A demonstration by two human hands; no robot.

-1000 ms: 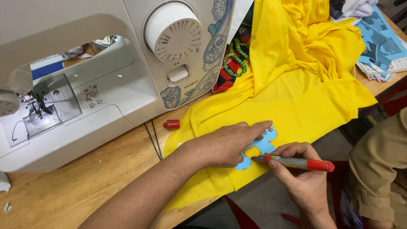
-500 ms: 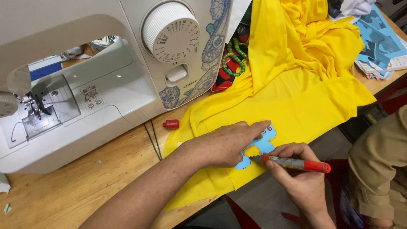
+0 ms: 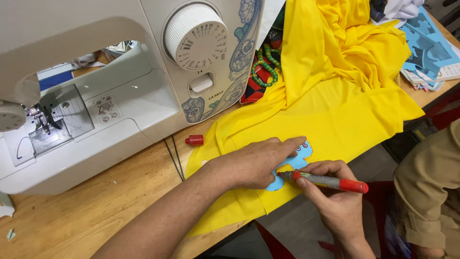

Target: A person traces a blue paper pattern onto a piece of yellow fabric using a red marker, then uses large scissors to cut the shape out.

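Light-blue paper template (image 3: 293, 163), a small cut-out with scalloped edges, lies flat on the bright yellow stretch fabric (image 3: 345, 110) near the front edge of the wooden work surface (image 3: 86, 216). The left hand (image 3: 254, 163) presses it down with the palm and extended fingers, so this grip is flattened, clamping the template against the cloth rather than closed around anything. The right hand (image 3: 335, 201) holds a red-and-grey marker pen (image 3: 328, 181) in a clenched writing grip, tip touching the lower edge of the template.

Step in hand, as judged: tracing the template outline onto the fabric. Continuing calls for steady downward pressure from the left hand so neither template nor stretch cloth shifts, and for the tip to follow the scallops closely.

The red marker cap (image 3: 194, 140) lies on the surface just left of the fabric. The white sewing machine (image 3: 110, 96) stands behind; it carries a round numbered dial, a small rectangular label below it, and blue paisley decoration. A stack of blue cut paper sheets (image 3: 426, 48) rests at the far right. Green beads (image 3: 263, 67) lie beside the machine.
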